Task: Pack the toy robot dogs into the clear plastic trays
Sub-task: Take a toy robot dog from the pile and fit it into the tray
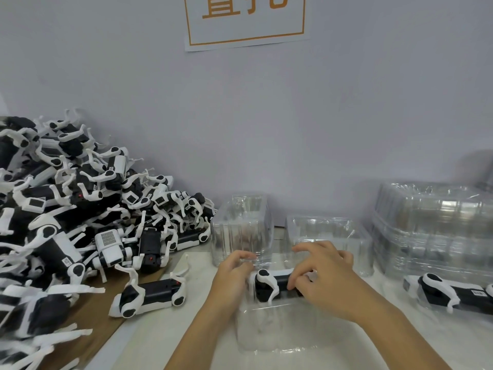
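A big heap of toy robot dogs (80, 209) fills your left side, piled against the wall, with one loose dog (150, 296) lying apart from it on the tabletop near your left forearm. To your right a tall stack of clear trays (432, 222) waits, and a packed dog (453, 292) lies just in front of it. Two empty trays (241, 228) stand upright beyond your hands.

The step in hand looks like seating one dog into the clear plastic tray (277, 329) directly in front of you. That dog (269, 285) lies on its side along the tray's far end, black body across, white leg towards you.

Your left hand (234, 276) has curled fingers at the dog's left end and the tray edge; how firmly it grips the dog, I cannot tell. Your right hand (322, 279) curls over the body's right half, fingertips (292, 285) pressing down onto it.

To do this well, press evenly with both hands so the body settles level rather than tipping. Tuck the thin white legs inside the moulded cavity first; they look bendy and could catch on the rim. The tray wall seems flimsy, so steady it rather than squeeze.
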`<state>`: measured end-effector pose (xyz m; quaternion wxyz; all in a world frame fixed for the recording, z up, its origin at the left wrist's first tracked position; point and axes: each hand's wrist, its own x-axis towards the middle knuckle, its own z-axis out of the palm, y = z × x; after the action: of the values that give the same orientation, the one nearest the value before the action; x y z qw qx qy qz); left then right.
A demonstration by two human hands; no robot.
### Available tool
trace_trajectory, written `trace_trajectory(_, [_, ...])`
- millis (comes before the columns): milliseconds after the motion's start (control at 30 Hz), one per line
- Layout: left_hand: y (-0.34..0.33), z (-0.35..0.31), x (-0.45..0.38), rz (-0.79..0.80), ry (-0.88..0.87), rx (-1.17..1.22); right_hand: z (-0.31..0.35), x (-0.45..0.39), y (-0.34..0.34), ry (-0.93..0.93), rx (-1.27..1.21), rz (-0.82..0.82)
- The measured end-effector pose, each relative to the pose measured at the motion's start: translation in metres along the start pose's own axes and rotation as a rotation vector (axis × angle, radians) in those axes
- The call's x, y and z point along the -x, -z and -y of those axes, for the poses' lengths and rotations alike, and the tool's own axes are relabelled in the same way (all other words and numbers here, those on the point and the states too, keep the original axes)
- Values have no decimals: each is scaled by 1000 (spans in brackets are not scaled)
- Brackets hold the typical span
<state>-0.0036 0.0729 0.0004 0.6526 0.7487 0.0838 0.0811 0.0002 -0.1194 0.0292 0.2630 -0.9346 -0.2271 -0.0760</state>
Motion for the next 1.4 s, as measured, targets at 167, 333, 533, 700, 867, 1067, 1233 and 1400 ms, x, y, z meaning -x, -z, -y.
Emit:
trace_trajectory(167, [0,1,-2,6,5,-14,4,2,2,59,-1,141])
trace_trajectory(333, [2,2,-3,12,8,4,10,0,1,64,67,219])
trace_trajectory(533, [1,3,-4,17,10,21,7,1,-2,71,55,141])
trace_trajectory(700, [1,3,-4,14,10,26,4,0,-5,81,51,96])
trace_trajectory(867, [2,4,-4,20,10,32,4,-1,0,74,-1,80])
trace_trajectory(1067, [2,4,-4,26,4,24,2,-1,-1,68,65,28])
trace_trajectory(1233, [2,3,-4,35,-8,13,10,-2,-10,64,204,2])
trace_trajectory(1400, [2,2,-3,35,-3,12,10,-4,-14,56,144,27])
